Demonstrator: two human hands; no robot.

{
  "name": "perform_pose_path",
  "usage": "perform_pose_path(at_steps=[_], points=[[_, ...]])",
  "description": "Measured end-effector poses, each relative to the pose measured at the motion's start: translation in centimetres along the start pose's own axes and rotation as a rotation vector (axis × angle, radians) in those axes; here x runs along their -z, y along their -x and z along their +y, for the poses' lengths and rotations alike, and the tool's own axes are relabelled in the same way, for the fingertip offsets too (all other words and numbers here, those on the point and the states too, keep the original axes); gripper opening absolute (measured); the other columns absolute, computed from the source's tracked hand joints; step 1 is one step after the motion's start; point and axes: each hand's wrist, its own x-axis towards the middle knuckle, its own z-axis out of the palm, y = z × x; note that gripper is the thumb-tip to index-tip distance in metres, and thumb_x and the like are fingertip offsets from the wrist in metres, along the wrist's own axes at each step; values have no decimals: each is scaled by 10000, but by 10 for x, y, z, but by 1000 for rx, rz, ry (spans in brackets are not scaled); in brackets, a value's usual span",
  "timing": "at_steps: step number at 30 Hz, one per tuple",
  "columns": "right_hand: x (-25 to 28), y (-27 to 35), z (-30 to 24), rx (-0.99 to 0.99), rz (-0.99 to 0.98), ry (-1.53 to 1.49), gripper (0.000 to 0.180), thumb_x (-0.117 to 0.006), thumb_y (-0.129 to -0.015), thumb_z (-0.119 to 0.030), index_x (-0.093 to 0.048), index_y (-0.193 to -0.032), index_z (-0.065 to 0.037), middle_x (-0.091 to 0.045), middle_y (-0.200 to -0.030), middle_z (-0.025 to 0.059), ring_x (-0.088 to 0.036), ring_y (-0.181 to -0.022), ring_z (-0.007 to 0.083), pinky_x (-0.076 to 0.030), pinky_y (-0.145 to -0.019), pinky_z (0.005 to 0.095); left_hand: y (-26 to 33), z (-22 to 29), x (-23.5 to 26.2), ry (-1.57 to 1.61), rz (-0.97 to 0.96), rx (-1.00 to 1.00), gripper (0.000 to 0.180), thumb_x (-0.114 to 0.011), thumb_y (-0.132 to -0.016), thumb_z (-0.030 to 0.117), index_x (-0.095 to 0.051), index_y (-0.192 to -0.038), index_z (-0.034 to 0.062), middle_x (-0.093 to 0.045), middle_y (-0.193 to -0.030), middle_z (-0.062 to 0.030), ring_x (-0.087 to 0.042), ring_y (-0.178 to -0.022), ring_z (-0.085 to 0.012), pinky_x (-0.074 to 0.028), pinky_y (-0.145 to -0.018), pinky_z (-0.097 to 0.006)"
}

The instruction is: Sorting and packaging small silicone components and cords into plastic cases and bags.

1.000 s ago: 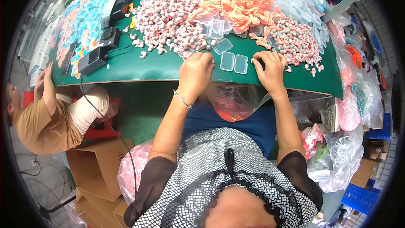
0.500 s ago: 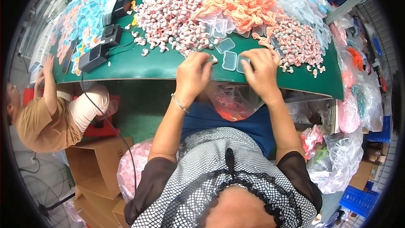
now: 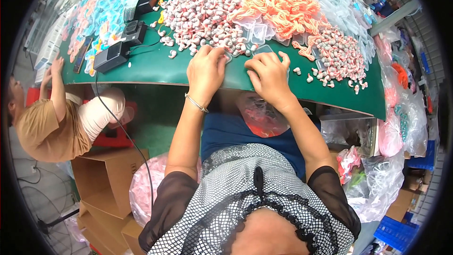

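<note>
My left hand (image 3: pixel 206 72) is over the near side of the green table, fingers curled in and thumb against them. Whatever it pinches is hidden. Beside its fingertips the rim of a small clear plastic case (image 3: pixel 228 57) shows. To the right, my right hand (image 3: pixel 268 74) is bent down over the table, thumb and fingertips close together, their contents hidden. Another clear case (image 3: pixel 263 49) shows just beyond its knuckles. Past both hands lies a heap of small curved pink-and-grey pieces (image 3: pixel 203 16).
Orange cords (image 3: pixel 283 7) are heaped behind, with a second pile of pink-and-grey pieces (image 3: pixel 342 52) at right. Black box-shaped devices (image 3: pixel 111 57) stand at left with a cable hanging down. A person (image 3: pixel 52 127) sits at far left. An open cardboard box (image 3: pixel 101 179) stands below.
My right hand has moved left, closer to my left hand, and now covers the clear cases that showed between the hands. The tabletop has shifted slightly right in view.
</note>
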Motion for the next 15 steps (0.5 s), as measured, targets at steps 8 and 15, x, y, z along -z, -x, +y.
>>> perform_pose_path(at_steps=[8,15], points=[[40,15,16,-114,130,-153,179,-710,-768,-65,-674,-924,-144,-648,-963,4,-614,-987,212,-335,-978,438,-11,-2,0,32,42,-55,53,-703,-852,126,-704,-896,95,-642,-898,-81,-659,-793,-313,-523,-682,-417],[51,29,33,-229,149,-229,222,-707,-763,-58,-661,-966,-134,-661,-957,13,-617,-995,239,-360,-950,404,-1,8,-18,236,93,-93,86,-713,-858,21,-702,-941,38,-693,-812,-85,-653,-607,-173,-509,-583,-276]])
